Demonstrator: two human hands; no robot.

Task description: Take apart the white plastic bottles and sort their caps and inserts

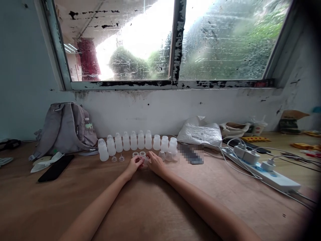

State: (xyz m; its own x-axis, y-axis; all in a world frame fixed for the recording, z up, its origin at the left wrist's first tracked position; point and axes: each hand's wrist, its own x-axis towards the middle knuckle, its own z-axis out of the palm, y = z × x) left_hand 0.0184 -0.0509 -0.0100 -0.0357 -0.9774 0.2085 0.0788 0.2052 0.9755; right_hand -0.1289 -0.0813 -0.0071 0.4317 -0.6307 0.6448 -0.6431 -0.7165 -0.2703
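My left hand [135,164] and my right hand [154,162] meet at the middle of the table, fingers closed around a small clear piece [146,160] whose shape is hard to make out. Just behind them lie white rings [135,154]. A row of frosted white bottles stands farther back; those on the left, such as one bottle [103,150], have clear tops, while the bottles at the right end, like this one [173,145], are open-necked. Clear nipples [121,157] rest before the row on the left, and more clear nipples [169,156] on the right.
A grey backpack [66,129] and a black phone [56,168] are at the left. To the right are a silvery bag [200,133], a blurred dark object [192,154] and a white power strip [281,179] with cables. A window is above the table [130,207].
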